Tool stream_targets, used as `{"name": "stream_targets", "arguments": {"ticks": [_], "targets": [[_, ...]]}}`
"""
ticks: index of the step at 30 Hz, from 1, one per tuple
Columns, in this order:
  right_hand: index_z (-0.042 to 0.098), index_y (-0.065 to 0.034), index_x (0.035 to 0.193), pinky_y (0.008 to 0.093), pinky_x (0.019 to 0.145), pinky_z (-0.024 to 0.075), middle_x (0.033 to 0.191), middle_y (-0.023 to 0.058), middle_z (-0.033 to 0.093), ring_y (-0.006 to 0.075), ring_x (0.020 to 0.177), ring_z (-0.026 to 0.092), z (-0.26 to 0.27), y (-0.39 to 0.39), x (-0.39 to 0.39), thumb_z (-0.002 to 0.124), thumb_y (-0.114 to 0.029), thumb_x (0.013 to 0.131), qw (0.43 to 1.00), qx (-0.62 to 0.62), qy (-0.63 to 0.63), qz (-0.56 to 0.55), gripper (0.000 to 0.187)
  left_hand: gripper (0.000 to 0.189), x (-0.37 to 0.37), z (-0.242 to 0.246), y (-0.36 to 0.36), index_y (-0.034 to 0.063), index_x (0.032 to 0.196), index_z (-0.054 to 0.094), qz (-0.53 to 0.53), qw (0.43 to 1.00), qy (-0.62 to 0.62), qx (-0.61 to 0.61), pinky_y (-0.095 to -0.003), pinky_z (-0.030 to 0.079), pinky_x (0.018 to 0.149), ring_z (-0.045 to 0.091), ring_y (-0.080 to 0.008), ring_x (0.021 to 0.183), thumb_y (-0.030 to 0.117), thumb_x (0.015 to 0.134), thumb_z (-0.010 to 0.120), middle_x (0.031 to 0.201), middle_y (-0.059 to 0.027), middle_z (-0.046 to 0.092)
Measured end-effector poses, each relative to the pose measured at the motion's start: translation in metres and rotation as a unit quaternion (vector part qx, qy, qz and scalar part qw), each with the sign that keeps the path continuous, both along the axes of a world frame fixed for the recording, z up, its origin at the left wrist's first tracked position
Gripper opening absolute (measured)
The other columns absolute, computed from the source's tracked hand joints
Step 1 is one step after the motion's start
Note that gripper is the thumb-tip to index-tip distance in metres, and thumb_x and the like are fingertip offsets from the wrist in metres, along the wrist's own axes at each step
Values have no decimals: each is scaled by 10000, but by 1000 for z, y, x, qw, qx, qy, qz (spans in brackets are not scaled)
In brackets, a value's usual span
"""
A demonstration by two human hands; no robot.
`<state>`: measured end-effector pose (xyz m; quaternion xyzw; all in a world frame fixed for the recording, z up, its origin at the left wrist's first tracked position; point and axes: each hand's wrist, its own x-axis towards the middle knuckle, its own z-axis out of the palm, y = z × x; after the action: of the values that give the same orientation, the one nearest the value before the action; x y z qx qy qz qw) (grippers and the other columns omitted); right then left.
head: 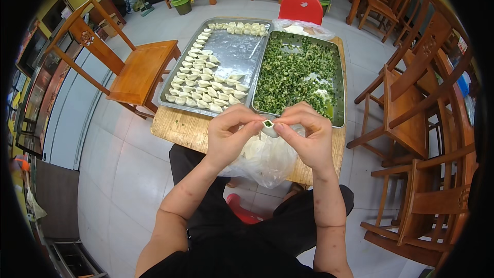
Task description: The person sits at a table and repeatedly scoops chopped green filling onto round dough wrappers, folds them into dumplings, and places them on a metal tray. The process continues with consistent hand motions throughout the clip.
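Note:
Between my two hands is a dumpling (270, 130) with green filling showing through the gap at its top. My left hand (232, 133) pinches one end of its wrapper between thumb and fingers. At the other end, my right hand (307, 133) pinches the wrapper the same way. Below them a clear plastic bag (270, 162) holds pale round wrappers and hangs over the table's near edge. Ahead on the left, a metal tray (235, 52) carries rows of folded dumplings (200, 85). Beside it, a deeper metal pan (340, 85) contains chopped green filling (293, 69).
The trays rest on a small wooden table (181, 127). A red plastic chair (301, 7) stands beyond it, near another plastic bag (308, 29) with pale contents. Wooden chairs stand at the left (142, 69) and right (409, 112). A green bin (181, 4) is on the tiled floor.

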<state>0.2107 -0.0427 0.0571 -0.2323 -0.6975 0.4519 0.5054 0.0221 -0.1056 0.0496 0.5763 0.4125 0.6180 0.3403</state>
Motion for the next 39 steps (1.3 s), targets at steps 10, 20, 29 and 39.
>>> {"name": "stream_targets", "arguments": {"ticks": [10, 20, 29, 39], "targets": [[762, -39, 838, 308, 766, 482, 843, 59, 710, 175, 825, 628, -2, -1, -2, 787, -23, 774, 1000, -8, -18, 12, 69, 326, -4, 13, -5, 22, 1088, 757, 43, 986, 156, 37, -270, 449, 733, 558, -141, 855, 6, 764, 778, 866, -37, 607], [760, -40, 820, 309, 754, 480, 836, 66, 709, 180, 811, 622, 4, -6, -4, 793, -21, 754, 998, 39, -42, 1, 77, 228, -4, 17, -9, 61, 964, 786, 100, 947, 284, 114, -308, 424, 676, 537, -195, 780, 46, 741, 825, 792, -29, 611], [663, -69, 1291, 325, 1012, 466, 1210, 64, 704, 161, 1120, 636, 4, -14, -11, 847, -101, 747, 989, -113, 2, 95, 575, 53, 8, 3, -12, -20, 911, 753, 128, 985, -112, 3, -246, 423, 718, 544, -102, 810, -12, 866, 726, 871, -25, 621], [743, -27, 1130, 227, 748, 522, 974, 76, 757, 89, 827, 684, -6, -18, -18, 727, -127, 923, 986, -160, 39, 15, 231, 114, 12, -4, -8, -24, 980, 741, 126, 975, -180, -6, -248, 441, 791, 557, -100, 880, -22, 893, 668, 936, -20, 589]]}}
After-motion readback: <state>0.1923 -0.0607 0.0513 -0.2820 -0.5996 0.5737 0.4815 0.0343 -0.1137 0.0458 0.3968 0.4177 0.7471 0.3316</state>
